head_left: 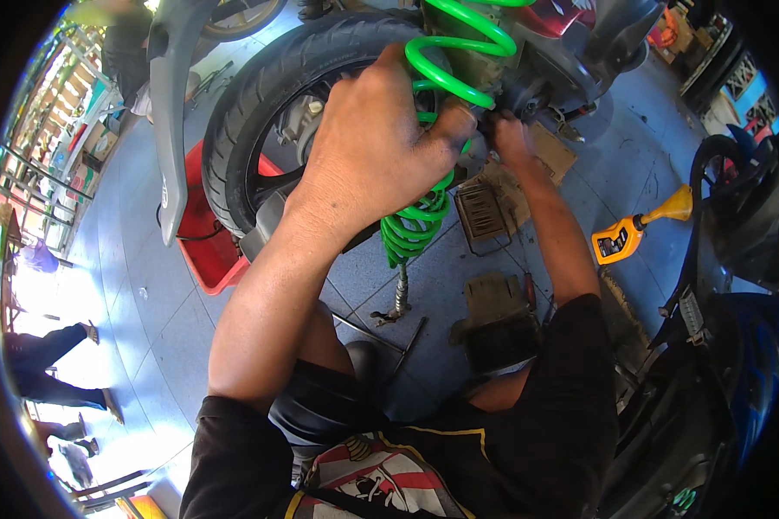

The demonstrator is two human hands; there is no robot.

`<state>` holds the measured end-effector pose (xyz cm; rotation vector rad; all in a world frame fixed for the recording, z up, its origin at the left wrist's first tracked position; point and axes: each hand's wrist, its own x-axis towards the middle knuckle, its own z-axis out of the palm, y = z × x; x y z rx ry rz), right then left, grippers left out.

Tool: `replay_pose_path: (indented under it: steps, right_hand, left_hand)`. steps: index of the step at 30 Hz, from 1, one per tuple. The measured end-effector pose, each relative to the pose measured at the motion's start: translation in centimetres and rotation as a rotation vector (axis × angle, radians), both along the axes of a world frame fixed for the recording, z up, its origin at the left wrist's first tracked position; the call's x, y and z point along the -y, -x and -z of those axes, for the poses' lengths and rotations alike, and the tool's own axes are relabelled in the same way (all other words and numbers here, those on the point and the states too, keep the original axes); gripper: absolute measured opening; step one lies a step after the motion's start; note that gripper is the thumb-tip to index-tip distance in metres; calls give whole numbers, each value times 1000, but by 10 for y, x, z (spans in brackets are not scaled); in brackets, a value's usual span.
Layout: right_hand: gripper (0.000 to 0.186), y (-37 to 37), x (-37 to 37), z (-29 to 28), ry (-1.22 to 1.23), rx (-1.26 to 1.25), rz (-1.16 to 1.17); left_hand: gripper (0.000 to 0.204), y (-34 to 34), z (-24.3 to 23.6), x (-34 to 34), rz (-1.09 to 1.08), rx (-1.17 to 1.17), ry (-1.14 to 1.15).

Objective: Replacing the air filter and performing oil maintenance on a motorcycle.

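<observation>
A bright green coiled hose [417, 229] hangs in front of me, with a metal fitting [400, 294] dangling from its lower end. My left hand [368, 143] is raised against its coils, thumb and fingers curled round them; the fingertips are hidden. Further right, my right hand [512, 138] reaches in low beside a motorcycle's dark underside [532, 91]. Its fingers are bent in at a dark part there, and what they grip is hidden. Just beyond my left hand stands the motorcycle's wheel with a black tyre [229, 130].
A red tray [208, 259] sits under the wheel. On the tiled floor lie cardboard [552, 156], a dark box-shaped part [498, 324] and a T-shaped bar tool [407, 346]. A yellow bottle with a funnel-like spout [619, 240] stands right, near another motorcycle [710, 381]. People's legs [56, 368] show left.
</observation>
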<state>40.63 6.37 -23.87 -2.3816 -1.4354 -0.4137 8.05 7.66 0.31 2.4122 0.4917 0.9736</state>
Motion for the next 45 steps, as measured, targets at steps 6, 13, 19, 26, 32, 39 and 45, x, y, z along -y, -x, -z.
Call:
replay_pose_path:
  steps: [6, 13, 19, 26, 32, 39, 45]
  right_hand:
    - [23, -10, -7, 3, 109, 59, -2]
    - [21, -10, -5, 12, 10, 56, -22]
    - [21, 2, -1, -2, 68, 101, -62]
    - [21, -8, -2, 4, -76, -7, -24]
    - [22, -7, 4, 7, 67, 129, -73]
    - [21, 3, 14, -6, 27, 145, -147]
    - [21, 1, 5, -7, 189, 206, -95]
  left_hand:
    - [32, -3, 2, -2, 28, 35, -54]
    - [33, -4, -1, 2, 22, 24, 10]
    - [33, -3, 1, 0, 54, 65, 16]
    - [30, -7, 5, -1, 41, 4, -45]
    - [29, -12, 5, -6, 34, -21, -29]
    - [26, -14, 8, -2, 34, 2, -93]
    - [27, -17, 13, -2, 15, -39, -104]
